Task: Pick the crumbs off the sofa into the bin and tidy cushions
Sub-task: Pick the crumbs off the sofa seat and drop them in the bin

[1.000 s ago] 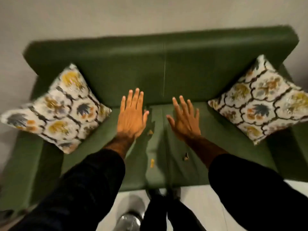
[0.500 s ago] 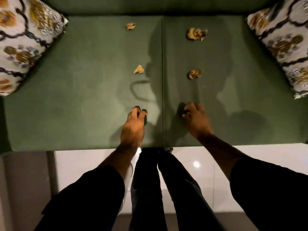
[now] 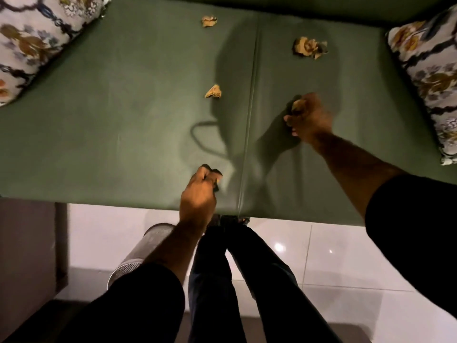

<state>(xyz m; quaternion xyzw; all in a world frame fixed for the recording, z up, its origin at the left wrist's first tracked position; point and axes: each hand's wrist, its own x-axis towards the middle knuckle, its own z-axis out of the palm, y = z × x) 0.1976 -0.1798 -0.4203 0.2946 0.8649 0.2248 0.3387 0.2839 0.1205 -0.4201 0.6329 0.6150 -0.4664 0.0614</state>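
**Crumb pick-up in progress: both hands loaded, three pieces outstanding**

Findings. The right hand (image 3: 309, 117) is clenched round a crumb (image 3: 298, 104) on the right half of the sofa (image 3: 123, 134) seat; the pale piece shows between thumb and fingers, and whether it has left the fabric cannot be told. The left hand (image 3: 201, 188) is closed near the seat's front edge, just left of the centre seam; a pale speck shows at the fingertips, probably a small crumb, though it is too small to confirm. Three pieces lie loose: one near the backrest (image 3: 209, 21), one mid-seat (image 3: 213, 91), both left of the seam, and a larger crumpled cluster (image 3: 310, 48) right of it. The mesh bin (image 3: 146, 246) stands on the floor below the left forearm, partly hidden by it. Patterned cushions sit at the left end (image 3: 37, 40) and right end (image 3: 430, 78).

Recommendations. Pinch each piece from above and lift straight up, rather than dragging it toward the seam, where fragments could lodge. Keep both fists closed during the carry. Empty the hands directly over the bin's mouth. Take the cluster last, cupped, as it looks likely to break apart. Leave the cushions until the seat is clear.
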